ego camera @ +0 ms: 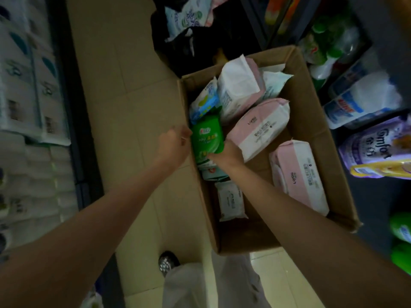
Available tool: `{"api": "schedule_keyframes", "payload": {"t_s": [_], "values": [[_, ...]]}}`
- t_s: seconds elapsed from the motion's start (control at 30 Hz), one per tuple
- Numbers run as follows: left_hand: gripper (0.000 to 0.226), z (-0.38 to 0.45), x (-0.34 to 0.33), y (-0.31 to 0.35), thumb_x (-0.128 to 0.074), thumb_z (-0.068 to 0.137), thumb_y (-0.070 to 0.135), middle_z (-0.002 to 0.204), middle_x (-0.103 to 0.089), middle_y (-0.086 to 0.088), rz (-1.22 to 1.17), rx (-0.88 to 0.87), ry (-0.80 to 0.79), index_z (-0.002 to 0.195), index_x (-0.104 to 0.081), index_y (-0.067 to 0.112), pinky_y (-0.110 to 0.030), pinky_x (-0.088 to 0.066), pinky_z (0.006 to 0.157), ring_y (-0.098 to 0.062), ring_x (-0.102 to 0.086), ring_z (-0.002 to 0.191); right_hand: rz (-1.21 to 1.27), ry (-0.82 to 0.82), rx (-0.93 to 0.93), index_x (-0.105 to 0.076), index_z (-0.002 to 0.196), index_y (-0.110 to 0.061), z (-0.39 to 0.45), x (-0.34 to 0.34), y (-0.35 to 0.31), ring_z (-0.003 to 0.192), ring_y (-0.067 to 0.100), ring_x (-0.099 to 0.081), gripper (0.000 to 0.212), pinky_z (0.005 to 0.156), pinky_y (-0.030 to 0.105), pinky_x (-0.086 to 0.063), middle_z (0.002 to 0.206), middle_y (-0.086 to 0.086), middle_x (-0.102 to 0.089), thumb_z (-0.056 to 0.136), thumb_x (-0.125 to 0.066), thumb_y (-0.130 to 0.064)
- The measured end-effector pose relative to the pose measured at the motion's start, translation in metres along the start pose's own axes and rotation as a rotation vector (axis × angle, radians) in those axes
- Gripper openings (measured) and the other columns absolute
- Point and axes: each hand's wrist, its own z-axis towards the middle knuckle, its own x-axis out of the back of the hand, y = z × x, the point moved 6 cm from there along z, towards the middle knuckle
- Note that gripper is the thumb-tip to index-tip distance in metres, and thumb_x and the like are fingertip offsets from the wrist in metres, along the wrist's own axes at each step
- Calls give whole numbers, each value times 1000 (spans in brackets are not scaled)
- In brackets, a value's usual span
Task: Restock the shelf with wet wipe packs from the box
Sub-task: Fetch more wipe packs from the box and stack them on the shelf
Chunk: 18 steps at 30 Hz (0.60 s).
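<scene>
Picking step: right hand (pixel 226 154) grasps the green pack (pixel 206 136) at the box's (pixel 311 121) nine o'clock wall, left hand (pixel 172 145) clenched beside; next, lift clear

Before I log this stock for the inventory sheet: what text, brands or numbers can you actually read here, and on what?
"Comfort": on the purple bottle on the right-hand shelf.
Pink-and-white pack in the cardboard box: short brand word and small print, too blurred to read.
Second pink-and-white pack: the same, unreadable.
Green pack, held by the left hand and right hand: red logo and characters, too blurred.
Blue-and-white bottle: red lettering, unreadable.
</scene>
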Motion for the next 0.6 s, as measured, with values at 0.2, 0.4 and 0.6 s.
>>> {"api": "schedule_keyframes", "payload": {"t_s": [0.2,0.4,0.6], "values": [[35,-15,17,5,-46,84,-5,121,-56,-22,-53,35,-107,118,-56,-2,-33,-40,92,-38,-58,105,-175,-68,-78,-56,112,1,-7,10,-33,108,29,-56,37,74,30,-48,116,16,-58,80,-64,-18],[37,-15,33,5,-45,89,2,129,-52,-20,3,6,-107,126,-51,2,-29,-35,94,-32,-50,118,-223,4,-88,-13,145,-6,-1,9,-22,135,35,-26,85,110,40,-28,146,18,-25,83,-67,-29],[39,-13,-9,-1,-46,87,-2,127,-52,-21,-87,-3,-218,126,-48,-1,-30,-40,87,-34,-52,113,-48,42,-135,-20,142,0,35,8,-5,123,34,-46,87,100,41,-44,137,19,-43,79,-73,-28]]}}
